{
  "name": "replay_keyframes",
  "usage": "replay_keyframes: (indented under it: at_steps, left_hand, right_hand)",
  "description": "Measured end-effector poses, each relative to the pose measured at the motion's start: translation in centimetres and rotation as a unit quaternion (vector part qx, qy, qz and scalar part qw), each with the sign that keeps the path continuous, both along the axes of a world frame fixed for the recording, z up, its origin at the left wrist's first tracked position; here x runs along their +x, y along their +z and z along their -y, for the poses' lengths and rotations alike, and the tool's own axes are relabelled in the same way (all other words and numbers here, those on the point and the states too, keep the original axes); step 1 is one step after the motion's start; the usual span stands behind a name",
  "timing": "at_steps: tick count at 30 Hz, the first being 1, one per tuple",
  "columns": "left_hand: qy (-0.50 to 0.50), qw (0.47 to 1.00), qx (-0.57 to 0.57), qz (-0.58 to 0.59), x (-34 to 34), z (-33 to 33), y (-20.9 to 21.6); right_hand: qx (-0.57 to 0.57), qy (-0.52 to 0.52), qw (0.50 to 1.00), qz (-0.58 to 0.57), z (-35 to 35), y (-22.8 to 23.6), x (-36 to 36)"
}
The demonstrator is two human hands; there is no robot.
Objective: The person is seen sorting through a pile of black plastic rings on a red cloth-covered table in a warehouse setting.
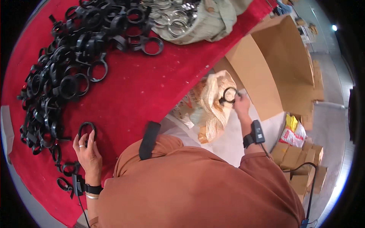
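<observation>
My left hand (89,155), a ring on one finger, rests at the red-covered table with its fingers closed round a black ring-shaped clamp (94,128). Off the table's right edge, my right hand (242,105) grips another black ring clamp (224,92) by its side. That clamp is over a crumpled cream woven sack (213,114), which stands below the table edge; its inside is mostly hidden. A large heap of similar black ring clamps (68,87) spreads along the left and far side of the table, with a few loose ones near my left wrist.
At the table's far end lies a pale cloth sack (213,22) with shiny metal rings (176,22). A big open cardboard box (258,72) stands to the right of the table. Farther right are smaller cartons (300,159) and a red-and-white bag (292,136). Cables trail from both wrist devices.
</observation>
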State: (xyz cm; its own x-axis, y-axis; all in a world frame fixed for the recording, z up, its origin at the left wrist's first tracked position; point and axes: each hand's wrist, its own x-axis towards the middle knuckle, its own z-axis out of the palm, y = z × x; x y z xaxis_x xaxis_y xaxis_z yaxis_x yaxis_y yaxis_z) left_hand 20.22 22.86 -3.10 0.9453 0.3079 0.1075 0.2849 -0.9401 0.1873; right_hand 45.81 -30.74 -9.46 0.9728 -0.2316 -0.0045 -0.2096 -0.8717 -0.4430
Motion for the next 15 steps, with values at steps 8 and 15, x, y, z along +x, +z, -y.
replay_keyframes:
  at_steps: [8,15]
  left_hand:
    - [0.089,0.992,0.084,0.024,-3.2,-2.7,0.0]
    - [0.142,0.988,0.037,0.037,-2.1,-0.7,0.8]
  right_hand:
    - [0.065,-0.045,0.997,0.010,0.4,-4.4,3.8]
    - [0.179,0.431,0.880,0.086,-31.9,9.6,3.7]
